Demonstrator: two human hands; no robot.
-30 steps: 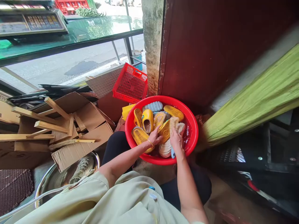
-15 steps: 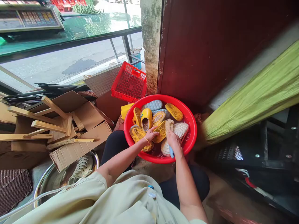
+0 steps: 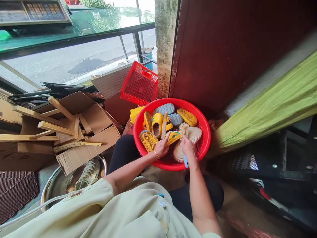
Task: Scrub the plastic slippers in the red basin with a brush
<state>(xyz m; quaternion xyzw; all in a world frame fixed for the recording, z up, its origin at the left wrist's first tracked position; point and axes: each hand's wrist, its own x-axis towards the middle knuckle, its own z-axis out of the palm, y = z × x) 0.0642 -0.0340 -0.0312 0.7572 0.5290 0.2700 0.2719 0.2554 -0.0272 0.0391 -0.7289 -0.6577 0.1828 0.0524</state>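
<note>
A red plastic basin (image 3: 205, 138) sits between my knees, holding water and several slippers. My left hand (image 3: 162, 148) grips a yellow slipper (image 3: 172, 138) tipped on its side. My right hand (image 3: 188, 148) is shut on a scrubbing brush (image 3: 185, 161) with a blue handle, its bristles (image 3: 183, 130) pressed down among the slippers. A yellow slipper (image 3: 157, 125) lies near the far left, beside a ribbed yellow sole (image 3: 148, 140). A grey-blue slipper (image 3: 165, 108) and a yellow sole (image 3: 187, 117) lie at the back. A cream slipper (image 3: 194, 134) lies under the brush.
Broken cardboard (image 3: 86, 148) and wooden slats (image 3: 55, 109) are piled left of the basin. A steel bowl (image 3: 56, 188) holding a shoe sits below them. Behind stand a red crate (image 3: 140, 84), a concrete pillar (image 3: 164, 43) and a dark red door (image 3: 218, 53).
The yellow slipper in my left hand has turned onto its side, showing more of the grey-blue slipper behind it. The brush has shifted slightly.
</note>
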